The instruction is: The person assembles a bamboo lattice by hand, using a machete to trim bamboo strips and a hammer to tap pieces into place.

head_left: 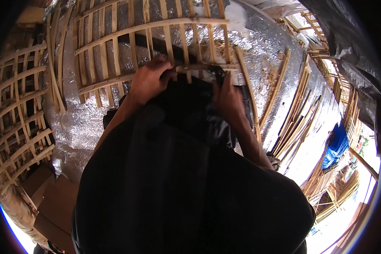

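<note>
A lattice of pale bamboo strips (152, 26) lies in front of me, its near crosspiece (207, 67) running under my hands. My left hand (149, 80) is closed over this crosspiece, with thumb and fingers curled at the end of an upright slat. To its right, my right hand (229, 99) is closed and slightly blurred, beside the crosspiece's right part. A dark object (217, 73) rises at its fingertips against the lattice; its kind cannot be made out. My black clothing hides what lies below both hands.
Silver foil sheeting (78, 131) covers the ground. Loose bamboo sticks (294, 122) lie to the right, with a blue plastic sheet (335, 146) beyond. Another bamboo lattice (19, 114) stands at the left above brown cardboard (57, 209). Straw (262, 70) is scattered right of the work.
</note>
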`<state>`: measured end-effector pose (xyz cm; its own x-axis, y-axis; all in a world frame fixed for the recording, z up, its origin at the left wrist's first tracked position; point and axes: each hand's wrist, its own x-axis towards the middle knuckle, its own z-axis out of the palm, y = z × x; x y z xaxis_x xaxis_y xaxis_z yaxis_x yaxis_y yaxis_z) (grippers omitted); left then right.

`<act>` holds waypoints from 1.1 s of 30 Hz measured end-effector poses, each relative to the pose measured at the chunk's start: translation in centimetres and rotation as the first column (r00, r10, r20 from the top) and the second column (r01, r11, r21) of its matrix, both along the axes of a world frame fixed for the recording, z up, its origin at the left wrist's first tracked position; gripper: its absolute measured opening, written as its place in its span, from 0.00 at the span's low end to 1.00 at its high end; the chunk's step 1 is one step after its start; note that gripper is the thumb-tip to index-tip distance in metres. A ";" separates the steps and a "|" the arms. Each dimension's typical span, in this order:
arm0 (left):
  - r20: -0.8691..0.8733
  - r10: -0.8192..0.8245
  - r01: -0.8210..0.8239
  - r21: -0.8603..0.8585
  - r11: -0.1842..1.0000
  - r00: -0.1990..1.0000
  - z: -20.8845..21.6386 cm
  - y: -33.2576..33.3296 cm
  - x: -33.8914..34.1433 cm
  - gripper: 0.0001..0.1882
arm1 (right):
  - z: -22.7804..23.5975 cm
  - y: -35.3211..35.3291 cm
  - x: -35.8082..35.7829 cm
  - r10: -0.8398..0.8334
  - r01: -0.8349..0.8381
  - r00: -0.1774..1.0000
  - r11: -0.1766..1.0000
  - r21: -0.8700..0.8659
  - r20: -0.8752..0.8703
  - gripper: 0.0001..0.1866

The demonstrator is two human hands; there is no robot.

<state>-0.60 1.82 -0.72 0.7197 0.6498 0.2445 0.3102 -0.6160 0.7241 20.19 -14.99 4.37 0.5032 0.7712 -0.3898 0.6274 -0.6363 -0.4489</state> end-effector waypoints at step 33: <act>-0.042 -0.020 0.021 0.020 1.000 0.999 -0.1 0.2 -1.2 0.10 | 0.4 1.9 2.9 -0.199 0.166 0.978 0.922 0.351 0.062 0.37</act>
<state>-1.78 2.01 -0.80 0.7429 0.6299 0.2267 0.3270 -0.6369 0.6982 23.05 -13.11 4.80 0.6695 0.7402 -0.0624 0.5652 -0.5622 -0.6037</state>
